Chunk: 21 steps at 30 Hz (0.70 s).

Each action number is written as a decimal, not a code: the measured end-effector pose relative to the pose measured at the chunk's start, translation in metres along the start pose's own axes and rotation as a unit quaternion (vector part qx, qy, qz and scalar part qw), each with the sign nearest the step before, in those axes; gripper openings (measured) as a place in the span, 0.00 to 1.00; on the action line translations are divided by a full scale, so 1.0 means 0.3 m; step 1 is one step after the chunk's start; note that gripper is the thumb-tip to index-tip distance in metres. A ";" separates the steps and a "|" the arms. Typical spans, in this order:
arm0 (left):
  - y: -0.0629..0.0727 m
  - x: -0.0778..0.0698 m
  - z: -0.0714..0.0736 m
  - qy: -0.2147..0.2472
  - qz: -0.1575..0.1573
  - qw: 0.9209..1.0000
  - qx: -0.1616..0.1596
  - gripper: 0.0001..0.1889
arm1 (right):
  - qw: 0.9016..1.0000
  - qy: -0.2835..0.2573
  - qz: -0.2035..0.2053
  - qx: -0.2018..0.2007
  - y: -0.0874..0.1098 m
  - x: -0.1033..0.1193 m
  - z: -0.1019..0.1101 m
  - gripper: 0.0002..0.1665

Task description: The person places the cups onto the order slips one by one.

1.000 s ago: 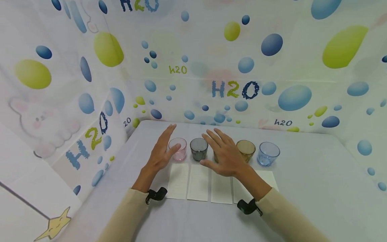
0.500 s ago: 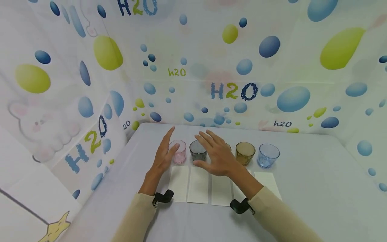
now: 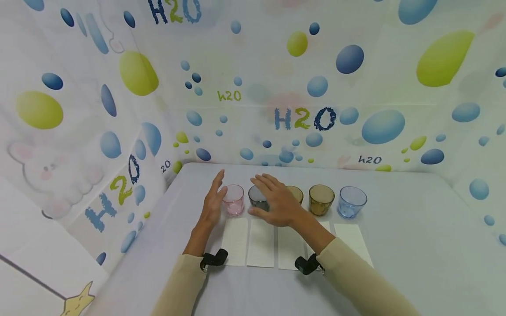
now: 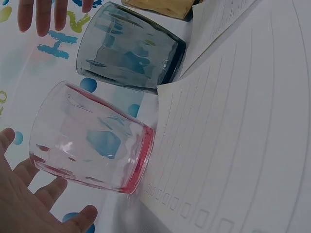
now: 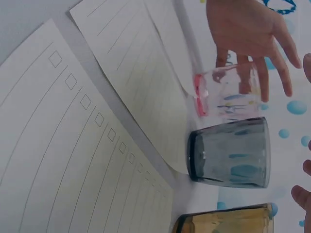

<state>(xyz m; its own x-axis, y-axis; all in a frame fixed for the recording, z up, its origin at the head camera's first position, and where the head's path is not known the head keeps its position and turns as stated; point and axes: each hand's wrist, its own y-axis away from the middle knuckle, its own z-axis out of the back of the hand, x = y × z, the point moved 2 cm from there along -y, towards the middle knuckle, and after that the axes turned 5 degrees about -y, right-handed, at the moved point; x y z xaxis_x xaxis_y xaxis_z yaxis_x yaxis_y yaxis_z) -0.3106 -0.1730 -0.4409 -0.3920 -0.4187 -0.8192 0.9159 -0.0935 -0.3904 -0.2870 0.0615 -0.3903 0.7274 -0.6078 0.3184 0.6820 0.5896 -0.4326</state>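
Note:
A row of drinking glasses stands on the table. My left hand [image 3: 212,206] is beside the pink glass [image 3: 234,204] at the row's left end, fingers extended; whether it touches the glass I cannot tell. With fingers spread, my right hand [image 3: 278,204] hovers around the grey glass [image 3: 257,202] and partly hides it, along with an amber glass [image 3: 298,195]. A second amber glass [image 3: 321,201] and a blue glass [image 3: 352,204] stand farther right. In the right wrist view the grey glass [image 5: 231,153] is upright, and the left hand [image 5: 250,29] shows behind the pink glass [image 5: 226,92].
Several lined paper sheets [image 3: 262,245] lie side by side in front of the glasses, some partly under the right arm. White cloth [image 3: 407,228] covers the table. A patterned backdrop [image 3: 253,57] rises behind and at the left. Each wrist carries a black camera [image 3: 215,257].
My right hand has moved left, from in front of the first amber glass toward the grey one, uncovering more of both amber glasses. The left hand stays by the pink glass, its thumb nearer its fingers.

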 end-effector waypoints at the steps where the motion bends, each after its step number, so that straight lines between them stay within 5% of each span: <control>1: -0.002 0.001 -0.001 0.003 0.002 1.000 0.004 0.31 | 1.000 0.003 0.001 0.003 -0.006 -0.001 -0.007 0.49; 10: 0.018 -0.060 0.017 0.035 0.000 0.999 0.018 0.30 | 0.999 0.029 0.019 0.020 -0.063 0.018 -0.054 0.47; 21: -0.005 0.047 0.002 0.068 0.014 0.998 0.008 0.29 | 0.997 0.048 0.019 0.063 -0.145 0.041 -0.077 0.47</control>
<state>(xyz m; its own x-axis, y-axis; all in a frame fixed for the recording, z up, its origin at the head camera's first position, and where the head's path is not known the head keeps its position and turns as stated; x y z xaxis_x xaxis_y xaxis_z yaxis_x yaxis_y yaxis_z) -0.3175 -0.1792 -0.4517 -0.3737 -0.2943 -0.8796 0.9273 -0.0977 -0.3613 -0.3095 0.0162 -0.3870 0.7472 -0.6275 0.2190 0.6618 0.6720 -0.3323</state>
